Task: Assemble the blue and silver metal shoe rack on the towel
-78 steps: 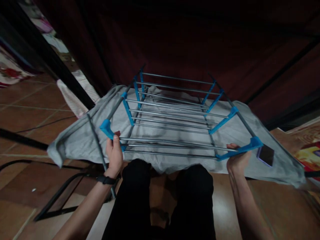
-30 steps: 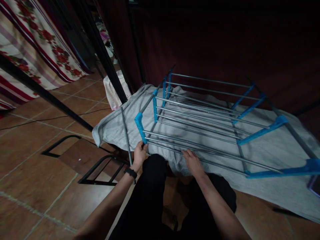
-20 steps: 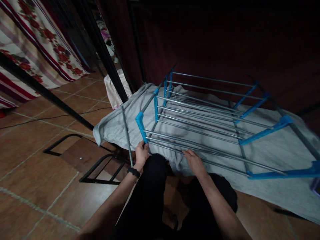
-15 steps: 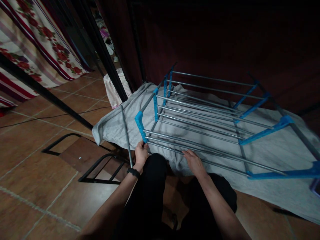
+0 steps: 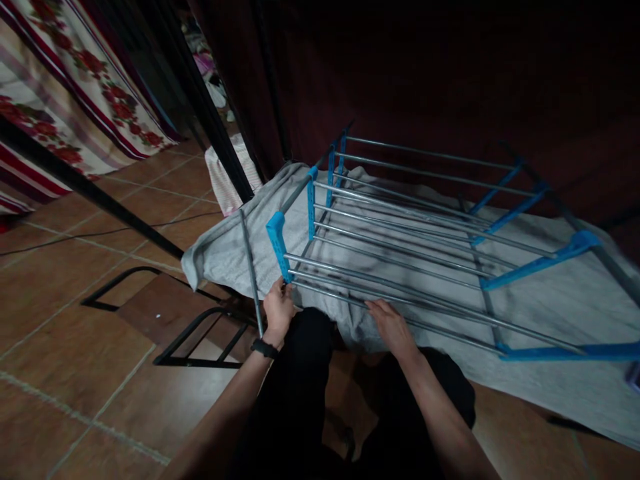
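A rack [image 5: 400,217] of metal rods and blue plastic brackets, perhaps a shoe rack, lies across a grey cloth in front of me. My left hand [image 5: 279,308] pinches the lower end of the near left blue bracket [image 5: 279,243], where the lowest rod meets it. Farther right, my right hand [image 5: 393,327] has its fingertips closed over the nearest rod [image 5: 445,335]; its thumb is hidden. A separate grey tube [image 5: 251,267] slants across the cloth edge, its lower end beside my left wrist, which wears a black band.
The grey cloth [image 5: 230,250] covers a low surface with a dark panel behind it. On the tiled floor at left stands a black metal frame with a brown board [image 5: 160,310]. A black bar [image 5: 95,190] crosses above the floor. Flowered curtains [image 5: 100,87] hang beyond.
The near left bracket has shifted slightly left and up with my left hand, while the rack's right side sits slightly farther right in view. Both hands keep their places on the rack.
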The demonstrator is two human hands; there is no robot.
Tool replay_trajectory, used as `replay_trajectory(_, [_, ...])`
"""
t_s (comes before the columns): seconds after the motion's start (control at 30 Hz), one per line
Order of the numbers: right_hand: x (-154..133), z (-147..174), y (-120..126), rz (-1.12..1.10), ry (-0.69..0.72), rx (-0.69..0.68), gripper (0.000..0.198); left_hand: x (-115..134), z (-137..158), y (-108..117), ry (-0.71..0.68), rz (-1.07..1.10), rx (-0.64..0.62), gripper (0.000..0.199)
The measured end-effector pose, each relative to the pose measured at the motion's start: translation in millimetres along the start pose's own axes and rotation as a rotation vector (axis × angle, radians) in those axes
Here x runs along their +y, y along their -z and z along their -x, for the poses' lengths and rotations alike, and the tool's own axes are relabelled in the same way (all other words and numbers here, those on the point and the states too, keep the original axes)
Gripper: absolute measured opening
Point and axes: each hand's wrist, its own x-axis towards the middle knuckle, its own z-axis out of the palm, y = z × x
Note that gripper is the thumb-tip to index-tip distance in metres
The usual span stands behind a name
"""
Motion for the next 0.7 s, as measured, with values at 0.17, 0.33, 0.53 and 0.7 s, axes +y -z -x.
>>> replay_trajectory(0.17, [1,1,-2,0.041,-0.004,-0.019,0.038,1,2,-4,-0.022,-0.027,0.004,0.033])
replay_trajectory(0.33, [0,-1,1,0.008,-0.013,-0.074,0.038,-5,2,-6,0.007,0.009,-0.036,0.032])
replay_trajectory(0.53, [2,-2,0,-0.031,-0.021,-0.085,0.038,-11,3,-7,-0.031,0.053,-0.027,0.035])
replay_trajectory(0.7, [2,-1,-1,-0.040,-0.029,-0.079,0.037,-12,3,-7,-0.018,0.070,-0.038,0.038])
